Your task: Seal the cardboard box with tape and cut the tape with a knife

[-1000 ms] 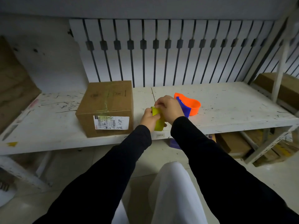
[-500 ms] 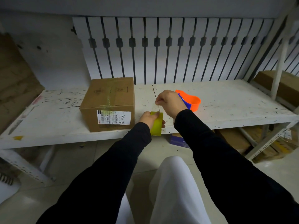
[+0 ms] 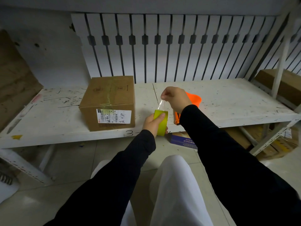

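A closed brown cardboard box (image 3: 109,95) with a white shipping label on its front stands on the white shelf (image 3: 228,103), left of my hands. My left hand (image 3: 152,123) grips a yellow-green tape roll (image 3: 161,122) at the shelf's front edge. My right hand (image 3: 175,97), a little higher and further back, pinches the free end of a clear tape strip (image 3: 161,105) stretched up from the roll. An orange tool (image 3: 194,100) lies behind my right wrist, mostly hidden. No knife blade shows.
The shelf is scratched, with a slatted white panel behind it. Brown cardboard leans at the far left (image 3: 14,79). Another box (image 3: 286,85) sits on the right rack. Boxes (image 3: 236,136) and a blue packet (image 3: 184,141) lie on the floor under the shelf.
My right hand has lifted up and away from the roll, drawing out a strip of clear tape. My left hand has lowered with the roll toward the shelf's front edge.
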Motion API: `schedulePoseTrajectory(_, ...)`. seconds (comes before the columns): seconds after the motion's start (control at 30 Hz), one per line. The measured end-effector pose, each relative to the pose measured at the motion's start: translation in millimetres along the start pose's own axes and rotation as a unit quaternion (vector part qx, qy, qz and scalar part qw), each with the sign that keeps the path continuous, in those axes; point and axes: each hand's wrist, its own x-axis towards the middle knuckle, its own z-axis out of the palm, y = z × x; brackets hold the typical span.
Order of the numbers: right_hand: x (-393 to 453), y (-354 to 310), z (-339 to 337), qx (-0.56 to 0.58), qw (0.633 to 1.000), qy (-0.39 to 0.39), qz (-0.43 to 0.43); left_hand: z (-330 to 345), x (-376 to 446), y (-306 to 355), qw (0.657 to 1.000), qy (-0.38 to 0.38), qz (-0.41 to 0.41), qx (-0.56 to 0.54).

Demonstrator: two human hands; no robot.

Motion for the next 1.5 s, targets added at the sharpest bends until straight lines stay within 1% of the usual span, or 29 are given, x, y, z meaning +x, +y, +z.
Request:
schedulePoseTrajectory(0.1, -2, -3, 6, -0.058, 0.998, -0.019, -0.010, 3, -6, 0, 0.999, 0.038, -0.031, -0.008)
schedulePoseTrajectory(0.17, -3, -10, 7, -0.090, 0.995, -0.035, -0.015, 3, -4, -1, 0.997, 0.040, -0.060, 0.002)
schedulePoseTrajectory(0.23, -1, -18, 6, -0.094, 0.995, -0.032, -0.029, 2, -5, 2, 0.996, 0.051, -0.078, 0.011)
schedulePoseTrajectory(0.3, 0, -25, 3, -0.106, 0.993, -0.049, -0.033, 1, -7, 5, 0.995, 0.052, -0.084, 0.006)
schedulePoseTrajectory(0.33, 0, -26, 1, -0.106, 0.992, -0.050, -0.035, 1, -8, 6, 0.996, 0.050, -0.080, 0.008)
schedulePoseTrajectory(0.43, 1, -25, -5, -0.056, 0.997, -0.030, -0.047, 2, -10, 10, 0.996, 0.043, -0.066, 0.034)
schedulePoseTrajectory(0.5, 1, -26, -9, -0.049, 0.996, -0.053, -0.048, -2, -5, 7, 0.995, 0.064, -0.060, 0.050)
schedulePoseTrajectory(0.63, 0, -30, -12, -0.047, 0.993, -0.100, -0.046, -9, -1, 6, 0.995, 0.048, 0.001, 0.082)
schedulePoseTrajectory(0.73, -3, -30, -9, -0.030, 0.992, -0.116, -0.039, -11, 1, 13, 0.991, 0.041, 0.038, 0.119)
schedulePoseTrajectory(0.9, -3, -32, -10, -0.033, 0.991, -0.121, -0.050, -15, 5, 25, 0.991, 0.057, 0.047, 0.110)
schedulePoseTrajectory(0.97, -1, -30, -9, -0.033, 0.991, -0.119, -0.052, -17, 6, 27, 0.994, 0.050, 0.031, 0.088)
schedulePoseTrajectory(1.1, -1, -26, -8, -0.036, 0.994, -0.086, -0.056, -17, 4, 29, 0.998, 0.048, 0.014, 0.042)
schedulePoseTrajectory(1.17, -4, -25, -6, 0.002, 0.997, -0.061, -0.046, -17, 6, 29, 0.999, 0.044, 0.014, 0.023)
schedulePoseTrajectory(1.23, -8, -22, -4, 0.061, 0.997, -0.041, -0.017, -19, 6, 29, 0.999, 0.041, 0.012, 0.006)
schedulePoseTrajectory(1.33, -9, -12, 2, 0.168, 0.982, -0.047, 0.077, -21, 6, 29, 0.999, 0.036, 0.019, 0.007)
schedulePoseTrajectory(1.4, -12, -6, 6, 0.214, 0.968, -0.047, 0.123, -22, 6, 29, 0.999, 0.040, 0.021, 0.017)
schedulePoseTrajectory(1.5, -15, 0, 11, 0.265, 0.957, -0.015, 0.119, -23, 6, 28, 0.998, 0.048, 0.017, 0.028)
